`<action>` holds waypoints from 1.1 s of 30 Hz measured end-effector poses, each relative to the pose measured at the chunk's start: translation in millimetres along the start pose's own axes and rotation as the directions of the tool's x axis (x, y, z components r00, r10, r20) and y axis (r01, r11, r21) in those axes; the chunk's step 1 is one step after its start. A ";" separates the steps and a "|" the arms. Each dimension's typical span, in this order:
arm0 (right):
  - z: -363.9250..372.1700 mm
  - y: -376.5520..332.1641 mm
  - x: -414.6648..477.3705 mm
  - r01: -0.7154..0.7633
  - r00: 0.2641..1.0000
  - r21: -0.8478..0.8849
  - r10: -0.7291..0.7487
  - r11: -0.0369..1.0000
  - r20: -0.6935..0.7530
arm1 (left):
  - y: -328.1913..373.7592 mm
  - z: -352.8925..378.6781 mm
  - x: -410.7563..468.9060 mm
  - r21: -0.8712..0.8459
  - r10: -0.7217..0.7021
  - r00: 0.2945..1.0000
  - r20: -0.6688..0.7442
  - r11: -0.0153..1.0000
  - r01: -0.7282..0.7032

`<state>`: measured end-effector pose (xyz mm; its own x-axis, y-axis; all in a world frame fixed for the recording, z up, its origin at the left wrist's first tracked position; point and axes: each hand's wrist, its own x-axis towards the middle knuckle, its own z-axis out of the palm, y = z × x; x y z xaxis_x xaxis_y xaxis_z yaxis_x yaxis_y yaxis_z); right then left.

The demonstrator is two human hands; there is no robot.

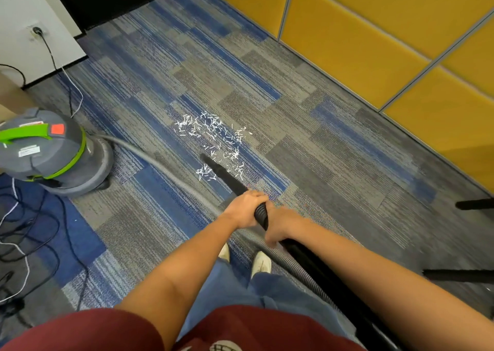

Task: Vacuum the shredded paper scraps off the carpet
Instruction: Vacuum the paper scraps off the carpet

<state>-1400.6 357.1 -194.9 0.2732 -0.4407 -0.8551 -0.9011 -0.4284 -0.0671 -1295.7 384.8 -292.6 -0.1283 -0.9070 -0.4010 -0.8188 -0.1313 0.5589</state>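
Scraps (211, 134) lie in a loose white patch on the carpet (320, 150), ahead of the person's shoes and well apart from the yellow panels; the nozzle (222, 171) has its tip down at the near edge of the patch, one small clump to its left, most shreds beyond it and to its right; both hands grasp the wand, the left hand (247, 207) wrapped round it in front, the right hand (278, 226) curled round it just behind, by the ribbed cuff; the sweep itself looks barely begun; the next move likely calls for pushing the tip forward through the thick of the patch, kept low, then taking the left clump; the hose (160, 163) runs left to the vacuum (53, 152), a grey drum with its lid on, so its contents cannot be seen.
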 end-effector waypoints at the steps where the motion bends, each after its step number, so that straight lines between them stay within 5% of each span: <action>1: 6.0 -0.9 -0.6 0.006 1.000 -0.050 -0.007 0.999 -0.017 | 0.8 -1.5 -1.5 0.013 0.011 1.000 0.012 1.000 -0.011; 22: 26.0 -1.4 5.0 0.065 0.995 -0.197 -0.078 0.978 -0.056 | -2.6 25.0 -19.7 0.122 -0.134 0.991 0.013 0.984 0.132; 33: 5.5 16.0 -12.3 0.015 0.999 -0.249 -0.027 0.968 -0.045 | 25.2 10.8 -3.4 0.085 -0.044 0.998 0.046 0.996 0.040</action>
<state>-1420.2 360.0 -188.3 0.3122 -0.4639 -0.8290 -0.7847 -0.6179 0.0503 -1322.0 388.9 -284.9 -0.1174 -0.8810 -0.4584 -0.8678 -0.1334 0.4786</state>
